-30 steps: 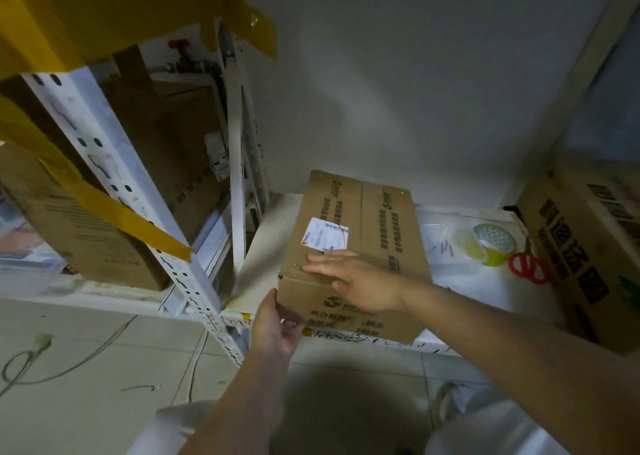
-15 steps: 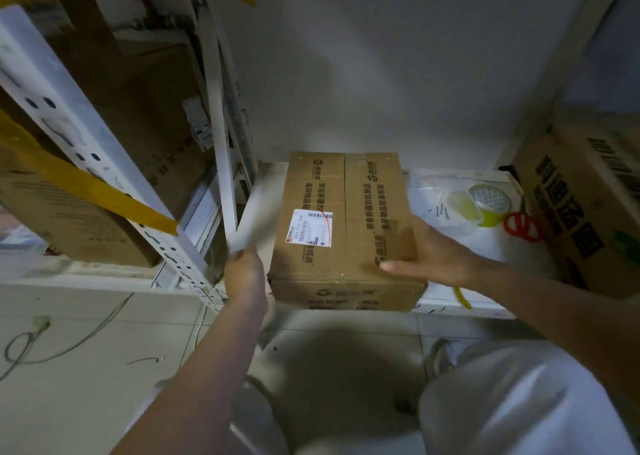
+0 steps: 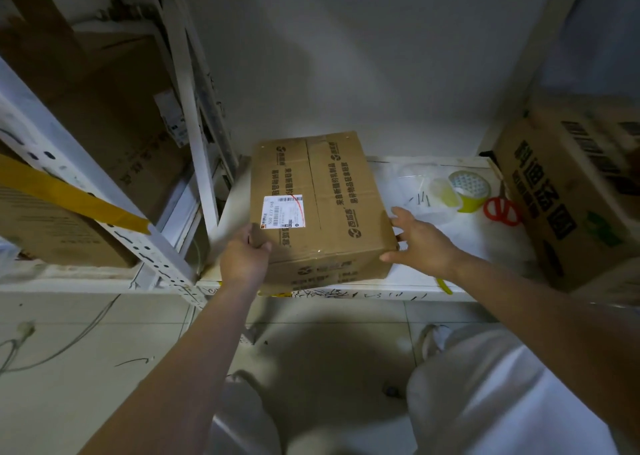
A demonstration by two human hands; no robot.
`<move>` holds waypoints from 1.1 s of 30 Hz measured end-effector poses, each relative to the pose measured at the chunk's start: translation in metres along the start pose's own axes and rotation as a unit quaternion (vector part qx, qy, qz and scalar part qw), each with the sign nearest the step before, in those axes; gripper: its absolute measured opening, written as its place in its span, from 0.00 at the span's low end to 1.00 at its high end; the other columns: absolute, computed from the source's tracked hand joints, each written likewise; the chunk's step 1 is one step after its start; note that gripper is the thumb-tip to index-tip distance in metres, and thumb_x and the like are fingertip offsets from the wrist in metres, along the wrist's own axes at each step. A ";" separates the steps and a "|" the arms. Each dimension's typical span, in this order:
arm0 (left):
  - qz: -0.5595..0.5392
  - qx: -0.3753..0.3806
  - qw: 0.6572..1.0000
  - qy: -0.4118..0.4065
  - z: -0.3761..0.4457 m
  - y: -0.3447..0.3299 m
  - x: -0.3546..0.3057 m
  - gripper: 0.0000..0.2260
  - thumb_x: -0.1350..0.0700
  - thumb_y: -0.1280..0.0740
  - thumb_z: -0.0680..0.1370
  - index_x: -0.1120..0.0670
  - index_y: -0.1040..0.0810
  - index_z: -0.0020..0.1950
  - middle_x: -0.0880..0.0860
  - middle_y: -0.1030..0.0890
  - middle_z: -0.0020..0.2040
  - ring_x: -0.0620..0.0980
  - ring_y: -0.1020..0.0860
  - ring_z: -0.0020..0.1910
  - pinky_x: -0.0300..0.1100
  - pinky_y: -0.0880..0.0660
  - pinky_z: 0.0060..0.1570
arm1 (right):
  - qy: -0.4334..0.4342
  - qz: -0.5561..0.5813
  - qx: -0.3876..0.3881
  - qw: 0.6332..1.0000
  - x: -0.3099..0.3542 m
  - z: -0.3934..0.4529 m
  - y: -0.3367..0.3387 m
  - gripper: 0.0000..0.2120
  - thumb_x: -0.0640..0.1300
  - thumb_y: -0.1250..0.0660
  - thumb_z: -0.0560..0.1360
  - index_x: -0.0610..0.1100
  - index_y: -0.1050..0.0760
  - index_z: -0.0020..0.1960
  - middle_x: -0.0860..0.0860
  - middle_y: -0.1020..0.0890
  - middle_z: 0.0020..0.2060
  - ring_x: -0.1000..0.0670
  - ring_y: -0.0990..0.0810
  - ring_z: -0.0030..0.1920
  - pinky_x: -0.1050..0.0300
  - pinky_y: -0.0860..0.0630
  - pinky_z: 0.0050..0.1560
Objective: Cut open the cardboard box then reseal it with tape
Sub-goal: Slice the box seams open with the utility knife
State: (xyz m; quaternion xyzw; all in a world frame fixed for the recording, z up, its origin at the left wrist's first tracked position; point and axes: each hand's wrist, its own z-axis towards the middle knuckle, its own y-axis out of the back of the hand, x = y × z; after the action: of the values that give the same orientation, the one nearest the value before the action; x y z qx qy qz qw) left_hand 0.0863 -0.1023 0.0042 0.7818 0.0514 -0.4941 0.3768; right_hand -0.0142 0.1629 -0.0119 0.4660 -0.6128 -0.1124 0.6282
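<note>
We have the cardboard box [image 3: 318, 208] on the white shelf [image 3: 450, 246], at its front left corner, with the near face slightly overhanging the front edge. Our left hand [image 3: 244, 262] grips the near left corner, fingers curled over the top edge. Our right hand [image 3: 420, 243] lies against the right side near the front corner, fingers spread and fairly straight, pressing rather than clutching.

We judge the step in hand to be squaring the box up before any cutting. To do it well we would keep both hands low on opposite sides and slide it rather than lift it, bringing it fully onto the shelf so it cannot tip off the front edge. The taped seam should end up facing us and within reach.

The box's long axis runs from the front edge towards the back wall, angled a little to the left at the far end. The centre seam follows that axis. The white shipping label [image 3: 283, 211] sits on the left top flap.

The tape roll [image 3: 469, 191] and red-handled scissors [image 3: 502, 208] lie towards the shelf's right edge, well apart from the box.
</note>
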 end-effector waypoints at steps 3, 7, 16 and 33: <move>0.006 0.002 1.000 0.008 0.004 -0.002 0.005 0.24 0.58 0.34 0.78 0.49 0.33 0.74 0.52 0.25 0.68 0.57 0.28 0.67 0.53 0.29 0.65 | -0.043 0.065 -0.018 0.997 -0.023 -0.003 0.013 0.42 0.44 0.23 0.68 0.44 0.42 0.75 0.47 0.30 0.70 0.48 0.26 0.62 0.55 0.28 0.61; 0.036 -0.006 0.999 0.000 0.008 -0.005 0.007 0.24 0.57 0.35 0.79 0.49 0.34 0.74 0.53 0.25 0.68 0.57 0.28 0.67 0.53 0.29 0.65 | -0.122 -0.108 -0.012 0.987 -0.061 -0.009 0.022 0.35 0.51 0.25 0.70 0.41 0.36 0.71 0.42 0.28 0.66 0.44 0.27 0.63 0.51 0.29 0.62; 0.366 -0.075 0.912 -0.170 -0.017 -0.029 -0.015 0.21 0.55 0.38 0.80 0.48 0.33 0.73 0.54 0.45 0.79 0.57 0.52 0.79 0.60 0.52 0.74 | -0.257 -0.285 0.070 0.921 -0.081 -0.014 -0.004 0.41 0.64 0.31 0.69 0.40 0.39 0.71 0.41 0.33 0.64 0.40 0.31 0.65 0.46 0.29 0.63; 0.475 0.133 0.814 -0.307 -0.035 -0.104 -0.043 0.36 0.33 0.45 0.77 0.44 0.55 0.79 0.48 0.55 0.80 0.50 0.56 0.79 0.58 0.53 0.75 | -0.293 -0.250 -0.002 0.923 -0.090 -0.014 -0.005 0.22 0.46 0.38 0.72 0.41 0.36 0.64 0.40 0.31 0.59 0.40 0.28 0.59 0.50 0.28 0.55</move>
State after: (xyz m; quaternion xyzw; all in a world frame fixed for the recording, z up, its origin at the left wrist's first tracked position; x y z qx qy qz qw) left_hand 0.0433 0.0067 -0.0084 0.5597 -0.5108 -0.4699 0.4528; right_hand -0.0198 0.2299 -0.0729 0.5486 -0.6331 -0.3990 0.3729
